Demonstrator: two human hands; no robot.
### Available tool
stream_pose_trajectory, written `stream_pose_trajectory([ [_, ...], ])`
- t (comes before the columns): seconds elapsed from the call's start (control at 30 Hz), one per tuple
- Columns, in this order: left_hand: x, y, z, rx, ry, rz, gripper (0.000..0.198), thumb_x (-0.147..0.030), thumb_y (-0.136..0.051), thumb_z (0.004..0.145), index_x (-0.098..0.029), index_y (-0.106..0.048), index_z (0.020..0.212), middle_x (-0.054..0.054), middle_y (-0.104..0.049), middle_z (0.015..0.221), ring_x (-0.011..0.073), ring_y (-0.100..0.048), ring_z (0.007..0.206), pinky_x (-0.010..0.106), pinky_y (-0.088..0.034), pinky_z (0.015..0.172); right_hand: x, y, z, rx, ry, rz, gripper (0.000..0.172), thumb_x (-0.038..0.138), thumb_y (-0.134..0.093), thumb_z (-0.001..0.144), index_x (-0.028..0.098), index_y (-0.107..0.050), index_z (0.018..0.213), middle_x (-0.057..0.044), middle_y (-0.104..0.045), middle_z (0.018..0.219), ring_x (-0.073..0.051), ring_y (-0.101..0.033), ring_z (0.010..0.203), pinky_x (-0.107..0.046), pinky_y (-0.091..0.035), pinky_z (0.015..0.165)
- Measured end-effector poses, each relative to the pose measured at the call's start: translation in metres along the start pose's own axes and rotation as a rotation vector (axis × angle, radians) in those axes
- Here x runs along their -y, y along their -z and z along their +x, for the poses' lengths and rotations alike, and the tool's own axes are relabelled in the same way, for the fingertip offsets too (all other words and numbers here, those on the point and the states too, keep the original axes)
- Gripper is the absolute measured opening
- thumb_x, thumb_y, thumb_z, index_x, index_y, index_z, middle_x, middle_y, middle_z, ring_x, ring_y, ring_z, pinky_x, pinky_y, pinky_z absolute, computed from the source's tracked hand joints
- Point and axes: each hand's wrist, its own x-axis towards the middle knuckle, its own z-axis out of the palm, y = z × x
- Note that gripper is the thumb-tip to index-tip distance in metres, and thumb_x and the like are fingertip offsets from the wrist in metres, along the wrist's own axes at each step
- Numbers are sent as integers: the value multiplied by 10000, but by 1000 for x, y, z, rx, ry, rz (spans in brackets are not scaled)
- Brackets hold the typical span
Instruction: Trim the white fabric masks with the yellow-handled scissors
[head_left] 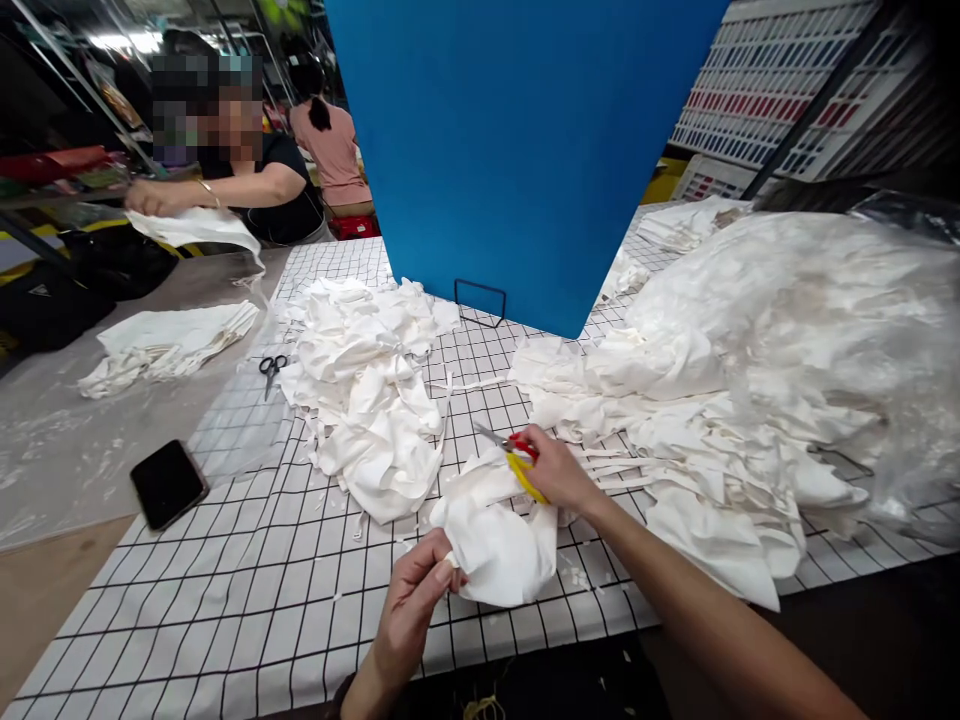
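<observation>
My left hand [421,590] pinches the near left edge of a piece of white fabric [504,550] just above the table's front edge. In my right hand [556,468] is a pair of scissors [525,462] with red and yellow handles. Their blades point left, over the far side of the same fabric; whether they touch it I cannot tell. Beyond my left hand lies a crumpled heap of white cloth pieces [367,390]. More white pieces with long strips [675,450] spread out to the right of my right hand.
A large blue board [517,150] stands upright in a black wire stand [480,303]. A phone [169,484] and dark scissors [271,372] lie left. At right bulges a clear plastic bag [840,330] of white cloth. Across the table a co-worker [255,190] handles white fabric.
</observation>
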Motion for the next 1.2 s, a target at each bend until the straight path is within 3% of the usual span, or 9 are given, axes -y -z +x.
stream_pose_trajectory([
  [0.13, -9, 13, -1, -121, -18, 2, 317, -401, -524, 877, -174, -521, 655, 26, -469, 682, 166, -440, 679, 281, -377, 644, 12, -27, 27, 84, 56, -1, 178, 194, -686, 694, 224, -534, 781, 18, -648, 747, -159, -555, 668, -274, -388, 627],
  [0.23, -46, 34, 20, -286, -154, 7, 257, -328, -559, 844, -182, -486, 646, 0, -429, 659, 137, -412, 624, 246, -377, 582, 20, -5, 27, 75, 55, 41, 203, 270, -686, 727, 218, -499, 787, 12, -637, 762, -147, -545, 649, -270, -401, 599],
  [0.4, -146, 58, 118, -450, -708, 171, 258, -93, -458, 824, -193, -384, 599, -35, -381, 569, 96, -386, 552, 207, -341, 569, 48, 66, -5, 168, 79, 449, 359, 369, -755, 710, 219, -485, 892, 35, -592, 781, -116, -561, 635, -246, -433, 550],
  [0.53, -183, 33, 208, -212, -624, 445, 321, -112, -404, 912, -190, -404, 601, -49, -375, 578, 80, -382, 514, 201, -340, 574, 63, 72, -35, 148, 57, 705, 346, 339, -792, 693, 216, -522, 870, 50, -557, 693, -142, -619, 646, -229, -425, 495],
  [0.67, -144, 3, 211, -142, -408, 725, 193, -279, -642, 837, -146, -571, 717, 18, -546, 733, 146, -500, 669, 263, -391, 669, 47, 32, -52, 26, -71, 824, 358, 344, -794, 689, 202, -492, 817, 18, -637, 700, -136, -641, 592, -213, -434, 467],
  [0.8, -64, -12, 128, -87, -81, 761, 480, -482, -456, 921, -146, -646, 637, -2, -504, 524, 143, -466, 501, 269, -363, 544, 27, -6, -70, -32, -265, 957, 406, 361, -795, 680, 200, -450, 820, -18, -700, 735, -98, -594, 484, -217, -438, 475],
  [0.93, 1, -32, 57, 64, 464, 269, 573, -619, -445, 871, -115, -707, 796, -42, -437, 462, 86, -323, 395, 224, -235, 419, 21, -27, -91, -18, -276, 964, 390, 390, -766, 720, 200, -447, 838, -18, -699, 746, -95, -587, 472, -217, -431, 471],
  [1.1, 30, -52, 52, -100, 518, -295, 499, -568, -629, 791, -111, -663, 990, -99, -345, 484, 33, -141, 415, 196, -106, 406, 11, -40, -108, 143, -272, 828, 393, 396, -750, 728, 222, -407, 809, 14, -682, 716, -80, -541, 399, -208, -398, 426],
  [1.2, 28, -50, 59, -193, 461, -330, 457, -503, -710, 748, -100, -655, 957, -34, -538, 640, 6, -147, 428, 184, -115, 403, 1, -34, -104, 155, -288, 704, 387, 369, -763, 708, 229, -412, 792, 13, -681, 731, -101, -555, 420, -218, -410, 421],
])
